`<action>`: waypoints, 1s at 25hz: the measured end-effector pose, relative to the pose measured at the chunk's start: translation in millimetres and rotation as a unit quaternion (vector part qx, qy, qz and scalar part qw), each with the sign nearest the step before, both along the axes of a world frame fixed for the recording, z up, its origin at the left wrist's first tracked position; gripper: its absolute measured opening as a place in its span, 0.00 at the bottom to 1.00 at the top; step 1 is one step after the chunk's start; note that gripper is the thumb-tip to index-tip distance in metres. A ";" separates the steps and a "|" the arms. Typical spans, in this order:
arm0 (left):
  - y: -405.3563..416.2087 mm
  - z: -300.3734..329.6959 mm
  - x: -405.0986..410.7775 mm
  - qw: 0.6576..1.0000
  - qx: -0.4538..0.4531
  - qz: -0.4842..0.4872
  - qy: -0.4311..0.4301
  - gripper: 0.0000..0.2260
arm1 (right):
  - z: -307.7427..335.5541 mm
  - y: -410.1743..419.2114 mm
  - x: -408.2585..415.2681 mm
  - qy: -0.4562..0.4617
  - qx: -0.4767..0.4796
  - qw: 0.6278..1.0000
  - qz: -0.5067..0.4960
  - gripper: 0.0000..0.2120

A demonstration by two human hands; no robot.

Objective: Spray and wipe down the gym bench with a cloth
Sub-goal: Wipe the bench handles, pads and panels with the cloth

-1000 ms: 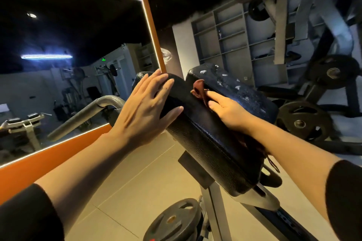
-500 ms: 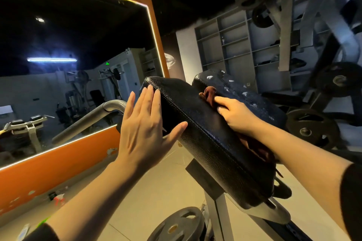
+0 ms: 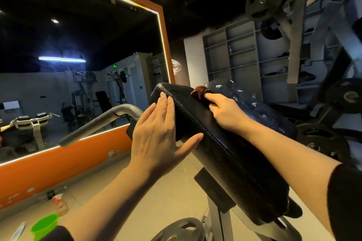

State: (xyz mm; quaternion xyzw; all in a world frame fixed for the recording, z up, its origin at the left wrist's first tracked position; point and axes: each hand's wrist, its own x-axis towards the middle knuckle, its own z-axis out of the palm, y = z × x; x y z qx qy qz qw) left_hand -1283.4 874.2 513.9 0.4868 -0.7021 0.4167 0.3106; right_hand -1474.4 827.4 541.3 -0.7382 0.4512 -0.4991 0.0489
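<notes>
Black padded bench pad point(image 3: 225, 154): tilted, centre to lower right of frame. Brown cloth point(image 3: 198, 92): bunched at its top edge, pinched by the right hand point(image 3: 225, 111). Left hand point(image 3: 156, 135): fingers straight, flat against the pad's left side. Spray bottle point(image 3: 60, 202), green cup point(image 3: 44, 226): on the floor, lower left.

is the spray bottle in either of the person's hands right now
No: the spray bottle stands on the floor by the mirror wall, while the left hand lies flat against the bench pad and the right hand holds the cloth.

Left hand point(image 3: 156, 135) slid down the pad's point(image 3: 225, 152) side; spray bottle point(image 3: 61, 202) now visible.
</notes>
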 end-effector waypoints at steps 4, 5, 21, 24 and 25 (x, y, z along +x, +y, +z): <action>0.5 0.3 -1.5 1.000 -0.006 -0.015 0.008 0.42 | 16.5 22.9 39.5 0.052 -0.090 0.986 0.127 0.19; 0.1 0.5 -1.5 1.000 -0.006 -0.021 0.011 0.42 | 18.4 23.1 43.5 0.081 -0.103 0.982 0.137 0.19; -1.8 -0.4 -0.1 0.999 -0.004 -0.027 0.018 0.43 | 22.6 4.2 27.1 0.011 -0.036 0.986 0.160 0.24; -2.9 -1.2 0.4 0.999 -0.017 -0.040 0.019 0.41 | 27.4 12.6 44.0 0.064 -0.123 0.972 0.188 0.21; -2.7 -1.2 0.6 0.999 -0.015 -0.036 0.017 0.41 | 27.7 8.2 44.2 0.073 -0.137 0.971 0.180 0.20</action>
